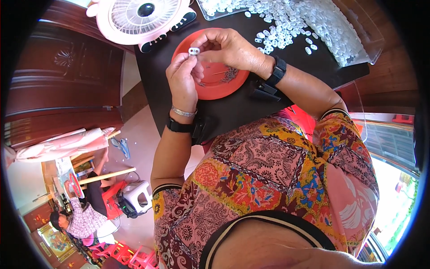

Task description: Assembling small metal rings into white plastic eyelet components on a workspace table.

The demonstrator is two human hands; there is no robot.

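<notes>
My left hand (182, 78) pinches a small white oval plastic piece with two holes (194, 51) between thumb and fingers. It is held up over the red round plate (210, 92). Close against the piece from the right is my right hand (230, 50), its thumb and fingers drawn together in a pinch. Whatever lies between those right fingertips is too small or hidden to make out. Small dark grey metal bits (230, 75) lie in the plate, mostly toward its right side.
Loose white oval pieces (280, 36) spread over the black table (237, 114), with a heap in a clear tray (354, 56) at the far right. A pink fan (145, 27) stands far left. Another person (87, 219) sits at the lower left near red stools (118, 253).
</notes>
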